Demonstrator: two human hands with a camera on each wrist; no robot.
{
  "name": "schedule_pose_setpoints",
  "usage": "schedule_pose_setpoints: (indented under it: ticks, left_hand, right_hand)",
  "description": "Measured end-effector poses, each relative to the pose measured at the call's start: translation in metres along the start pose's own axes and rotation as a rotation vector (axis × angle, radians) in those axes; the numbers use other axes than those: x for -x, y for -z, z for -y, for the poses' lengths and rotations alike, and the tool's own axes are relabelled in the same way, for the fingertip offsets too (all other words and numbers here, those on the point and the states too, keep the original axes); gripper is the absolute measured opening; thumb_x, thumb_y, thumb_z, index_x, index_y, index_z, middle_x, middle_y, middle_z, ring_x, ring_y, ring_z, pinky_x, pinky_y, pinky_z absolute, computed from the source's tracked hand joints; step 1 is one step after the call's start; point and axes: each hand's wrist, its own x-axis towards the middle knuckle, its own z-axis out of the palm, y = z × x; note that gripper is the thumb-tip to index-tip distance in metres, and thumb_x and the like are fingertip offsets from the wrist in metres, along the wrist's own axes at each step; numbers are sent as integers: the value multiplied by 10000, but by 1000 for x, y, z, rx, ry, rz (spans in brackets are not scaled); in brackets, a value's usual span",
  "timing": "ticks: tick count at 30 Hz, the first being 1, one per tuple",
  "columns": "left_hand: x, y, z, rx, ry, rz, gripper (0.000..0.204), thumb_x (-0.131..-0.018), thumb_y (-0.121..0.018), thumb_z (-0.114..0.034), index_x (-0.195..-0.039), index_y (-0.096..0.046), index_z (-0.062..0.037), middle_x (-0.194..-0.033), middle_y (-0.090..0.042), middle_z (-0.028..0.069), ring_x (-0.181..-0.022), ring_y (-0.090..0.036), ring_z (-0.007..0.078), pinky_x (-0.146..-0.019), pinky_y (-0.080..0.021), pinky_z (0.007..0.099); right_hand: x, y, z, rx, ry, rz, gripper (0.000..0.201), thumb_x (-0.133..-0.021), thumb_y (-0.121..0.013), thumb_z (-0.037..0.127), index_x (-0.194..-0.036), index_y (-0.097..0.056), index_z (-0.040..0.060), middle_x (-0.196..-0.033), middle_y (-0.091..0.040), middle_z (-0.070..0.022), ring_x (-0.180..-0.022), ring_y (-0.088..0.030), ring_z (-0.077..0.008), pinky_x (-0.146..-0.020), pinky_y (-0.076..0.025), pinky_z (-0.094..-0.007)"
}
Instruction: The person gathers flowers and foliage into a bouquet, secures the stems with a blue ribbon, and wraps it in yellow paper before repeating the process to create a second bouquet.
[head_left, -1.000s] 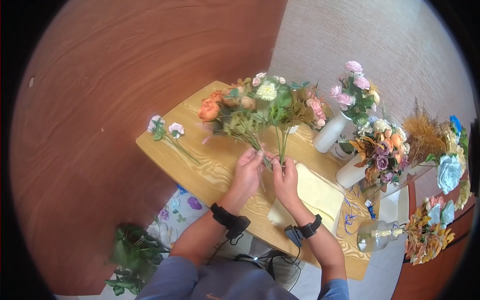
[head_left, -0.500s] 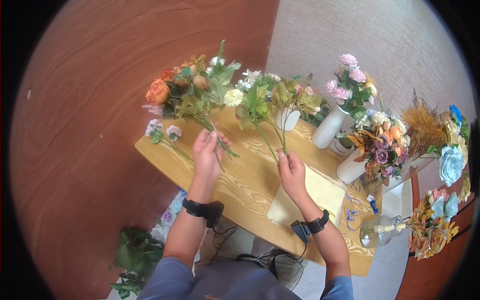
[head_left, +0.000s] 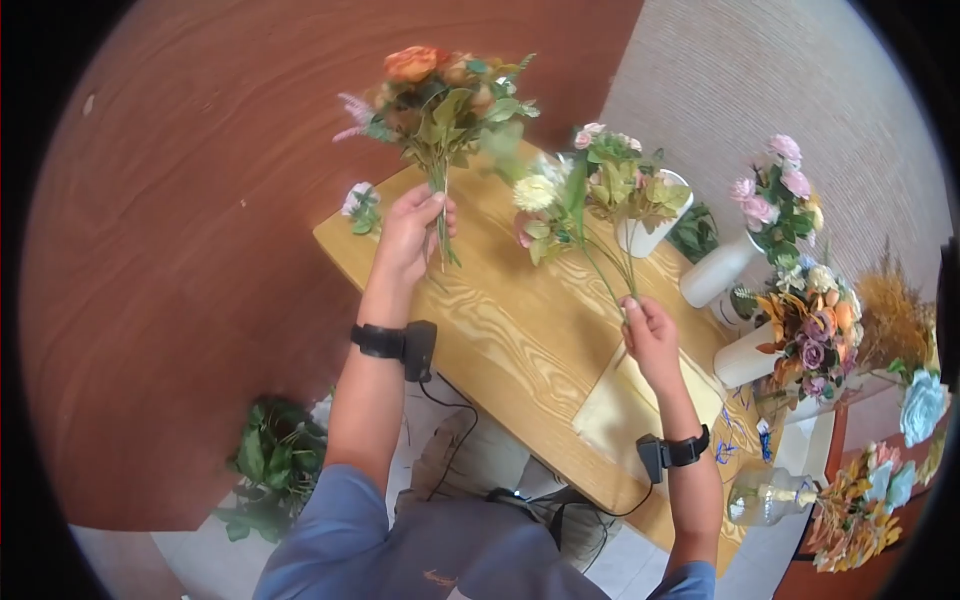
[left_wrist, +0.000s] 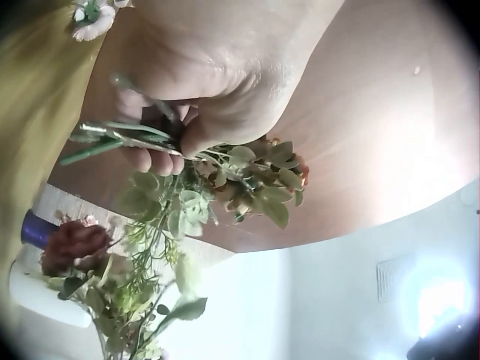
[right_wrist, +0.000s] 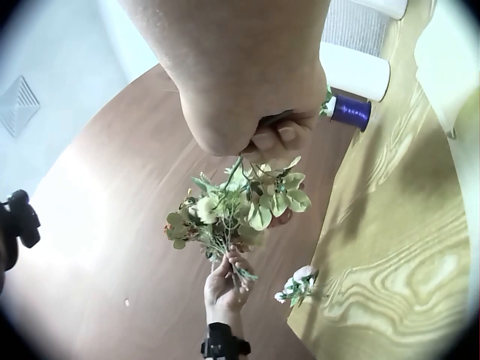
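My left hand (head_left: 412, 232) grips the stems of an upright bouquet (head_left: 440, 110) with an orange bloom, raised over the table's far left part. In the left wrist view the fingers curl round several green stems (left_wrist: 112, 136). Lower and to the right, my right hand (head_left: 652, 338) pinches the thin stems of a looser bunch (head_left: 575, 205) with a pale yellow flower and green leaves. In the right wrist view that hand (right_wrist: 251, 97) hides most of its own stem ends, and the left hand (right_wrist: 229, 289) shows beyond it. The two bunches stand apart.
A pale flower sprig (head_left: 361, 208) lies at the table's left edge. White vases (head_left: 722, 268) with flowers stand along the right side, near a glass vase (head_left: 770, 497). Cream sheets (head_left: 612, 408) lie on the wooden table (head_left: 490, 330). A purple spool (right_wrist: 351, 112) stands by a white vase.
The hands have separated. My left hand has moved away to the left and then up with the orange-flowered bouquet; my right hand keeps the looser bunch. The head view has shifted slightly.
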Motion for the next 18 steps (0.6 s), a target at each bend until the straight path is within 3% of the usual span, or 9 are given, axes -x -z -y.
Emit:
schedule_pose_setpoints:
  ticks: [4,10,12,16,17,18]
  left_hand:
    - [-14,14,-19,-67,-30,-41,127,-932,-525,-95,-1003,-579,-5,-824,-588,44,-718,-554,114,-615,-476,255]
    - [-23,18,-36,-51,-78,-41,169,-934,-535,-89,-1068,-575,6,-831,-596,38,-704,-566,103,-625,-499,245]
    - [-23,14,-44,-55,-102,-35,176,-934,-539,-89,-1077,-574,6,-836,-599,39,-710,-571,102,-626,-503,242]
    - [-23,7,-63,-63,-166,-9,189,-936,-542,-93,-1093,-571,8,-852,-609,43,-727,-582,102,-632,-509,236]
    - [-22,5,-67,-71,-174,-6,189,-936,-542,-93,-1093,-571,8,-852,-609,43,-727,-582,102,-632,-509,236]
    - [-21,4,-71,-68,-173,-8,166,-942,-533,-90,-1080,-573,-7,-854,-607,43,-727,-585,102,-627,-519,238]
  right_hand:
    - [-12,13,-3,43,6,1,231,-974,-533,239,-986,-601,19,-591,-414,58,-478,-375,-26,-425,-267,-194]
    - [-51,-14,-18,68,5,0,262,-977,-525,260,-961,-611,12,-591,-415,66,-485,-364,-34,-436,-272,-214]
    - [-76,-32,-32,300,169,18,286,-960,-545,267,-926,-631,-5,-599,-448,52,-515,-389,-67,-468,-307,-249]
    - [-117,-87,-29,459,325,44,260,-900,-594,240,-925,-634,-16,-642,-565,-129,-566,-510,-205,-551,-414,-345]
    - [-127,-102,-29,451,334,42,260,-900,-594,240,-925,-634,-16,-642,-565,-129,-566,-510,-205,-551,-414,-345]
    - [-137,-118,-28,434,379,21,262,-902,-578,240,-924,-626,-17,-672,-575,-179,-592,-542,-273,-575,-428,-382]
